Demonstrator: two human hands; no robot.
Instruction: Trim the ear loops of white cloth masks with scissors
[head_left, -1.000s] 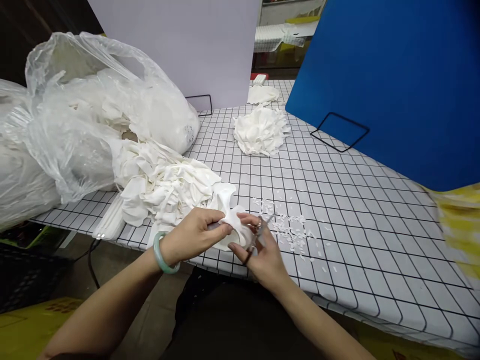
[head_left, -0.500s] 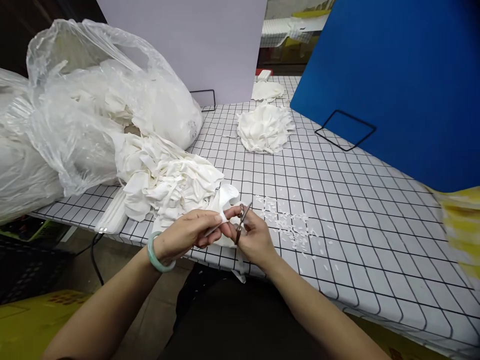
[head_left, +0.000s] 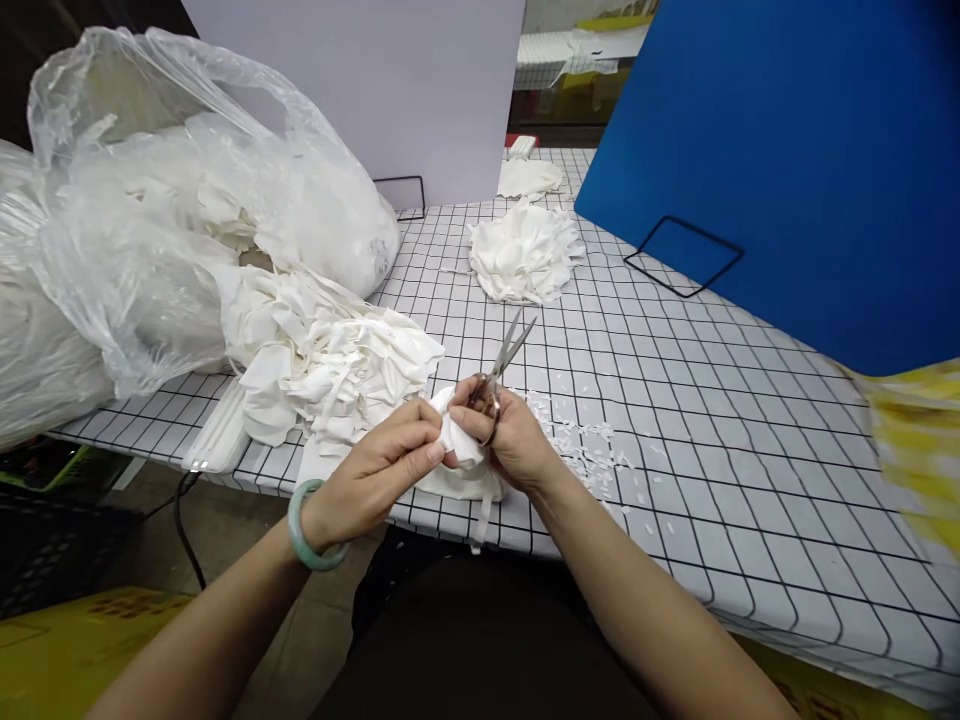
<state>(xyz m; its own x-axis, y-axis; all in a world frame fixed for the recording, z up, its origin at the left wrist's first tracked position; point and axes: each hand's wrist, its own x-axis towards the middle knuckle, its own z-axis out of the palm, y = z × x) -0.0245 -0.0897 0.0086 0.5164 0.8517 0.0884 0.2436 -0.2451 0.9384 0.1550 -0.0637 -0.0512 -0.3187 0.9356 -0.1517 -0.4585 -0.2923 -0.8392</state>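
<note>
Left hand (head_left: 375,470) fingers pinch the white fabric piece (head_left: 459,445); right hand (head_left: 510,440) fingers grip scissors (head_left: 504,362) (blades slightly parted) above the counter (head_left: 675,400).

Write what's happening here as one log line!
left hand: pinching white fabric piece | right hand: holding metal scissors, blades pointing up | small white scraps on black-gridded white table

text: none legible | plastic bag (head_left: 187,200): faint print, unreadable
</note>
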